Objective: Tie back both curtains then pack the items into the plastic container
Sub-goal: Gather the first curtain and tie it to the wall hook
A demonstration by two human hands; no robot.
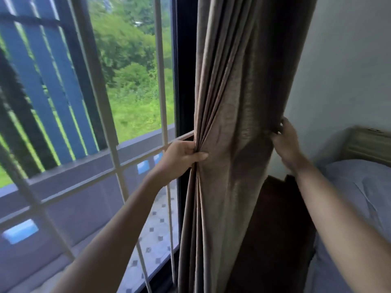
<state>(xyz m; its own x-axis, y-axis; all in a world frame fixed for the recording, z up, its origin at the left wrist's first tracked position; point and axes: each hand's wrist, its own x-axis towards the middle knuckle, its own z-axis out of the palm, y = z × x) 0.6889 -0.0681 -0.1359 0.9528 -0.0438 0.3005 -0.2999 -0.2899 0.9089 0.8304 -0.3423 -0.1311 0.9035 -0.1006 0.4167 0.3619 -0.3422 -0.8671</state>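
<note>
One curtain [237, 123] is gathered beside the window frame [182, 81] — its near edge pinched by the left hand [182, 155], its far edge gripped by the right hand [284, 140]. No tie is fastened yet; packing remains — container unseen.

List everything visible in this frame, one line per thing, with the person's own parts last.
curtain: one, grey-brown, gathered in folds at the window's right edge
window bars: several, pale, across the glass at left
balcony wall: one, grey, outside below the greenery
trees: green, outside
wall: one, pale, right of the curtain
bed: one, light blue-grey cover, lower right
headboard: one, light wood, far right
left hand: one, grips the curtain's left edge
right hand: one, grips the curtain's right edge
</note>
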